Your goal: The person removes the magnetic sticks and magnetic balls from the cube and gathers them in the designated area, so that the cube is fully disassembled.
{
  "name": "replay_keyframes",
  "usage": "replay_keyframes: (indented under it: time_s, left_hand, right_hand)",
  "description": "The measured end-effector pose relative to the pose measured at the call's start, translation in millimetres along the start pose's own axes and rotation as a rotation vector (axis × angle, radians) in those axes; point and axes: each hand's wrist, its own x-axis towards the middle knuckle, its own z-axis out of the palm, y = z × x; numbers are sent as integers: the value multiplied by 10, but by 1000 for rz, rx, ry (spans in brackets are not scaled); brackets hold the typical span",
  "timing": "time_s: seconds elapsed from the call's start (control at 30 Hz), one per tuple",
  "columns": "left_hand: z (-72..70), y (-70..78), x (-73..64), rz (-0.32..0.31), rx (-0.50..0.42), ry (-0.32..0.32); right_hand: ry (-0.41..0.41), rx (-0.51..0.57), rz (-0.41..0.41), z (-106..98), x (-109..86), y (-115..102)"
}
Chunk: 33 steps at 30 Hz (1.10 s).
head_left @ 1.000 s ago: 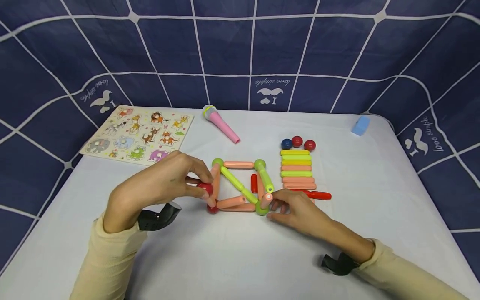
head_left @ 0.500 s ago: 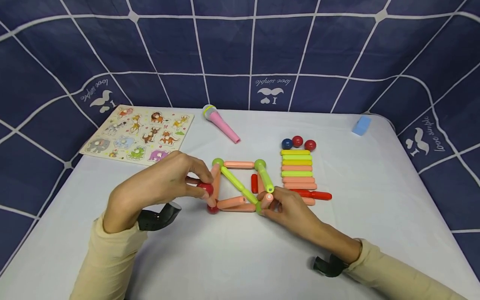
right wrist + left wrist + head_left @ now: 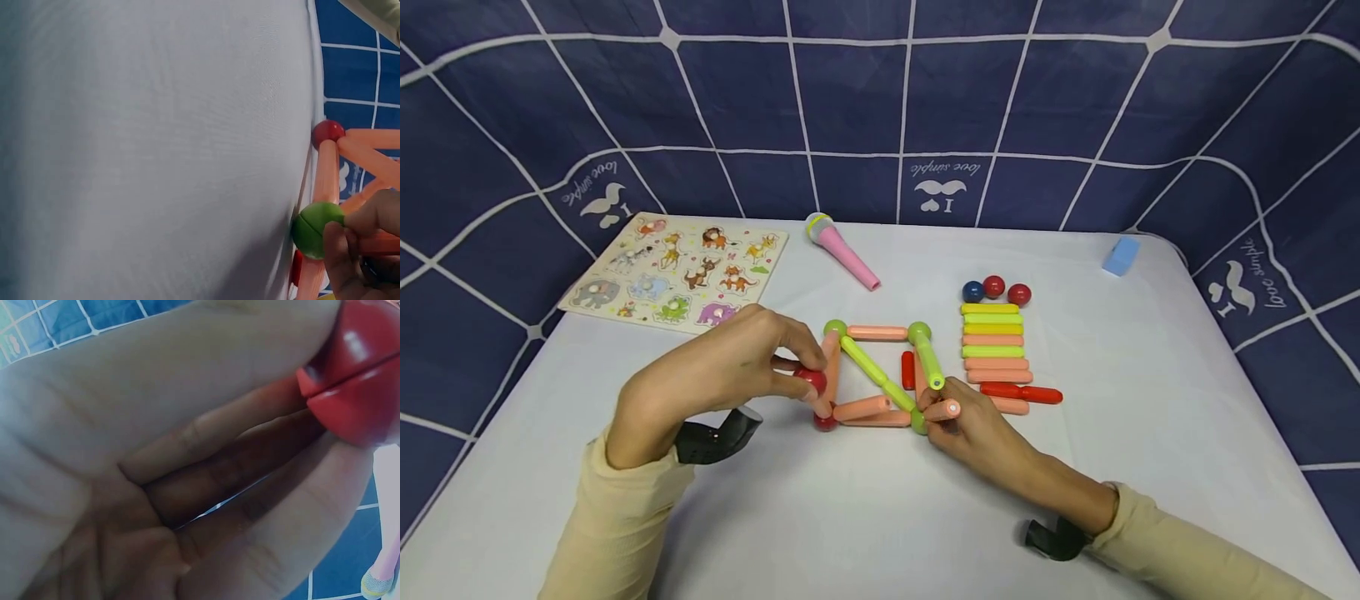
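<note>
In the head view, my left hand point(image 3: 730, 358) pinches a red ball point(image 3: 811, 381) between thumb and fingers, at the left side of a frame of sticks and balls. The left wrist view shows that ball point(image 3: 359, 375) close up, with a groove across it. My right hand point(image 3: 988, 429) pinches the green ball point(image 3: 918, 422) at the frame's near right corner. An orange stick point(image 3: 942, 410) leans right from there over the fingers. In the right wrist view, fingertips touch the green ball point(image 3: 315, 230); the palm is out of sight. A lime stick point(image 3: 928, 360) rises from the far right green ball point(image 3: 919, 332).
Right of the frame lie a row of sticks point(image 3: 992, 340), a red stick point(image 3: 1022, 393), two red balls point(image 3: 1018, 294) and a blue ball point(image 3: 973, 292). Farther back are an animal puzzle board point(image 3: 692, 271), a pink toy microphone point(image 3: 847, 257) and a light blue block point(image 3: 1121, 256).
My right hand has moved left onto the near right green ball and now pinches it. The orange stick there has tipped to the right. My left hand stays on the red ball.
</note>
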Motion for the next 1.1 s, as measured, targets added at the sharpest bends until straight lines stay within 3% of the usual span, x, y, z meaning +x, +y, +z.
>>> replay_keyframes:
  time_s: [0.23,0.4,0.7,1.1]
  left_hand:
    - [-3,-5,-2,1,7,3]
    - [-14,3,-8,-15,-6,0]
    - [-20,2,0,-15,-17,-8]
    - [-24,24,-5,-17,-14,-13]
  right_hand:
    - [32,11,82,-55,-47,15]
    - [33,35,74,-116,-133,49]
    - [-10,-22,77,-263,-336,174]
    - [34,-243,-4,-711,-539,496]
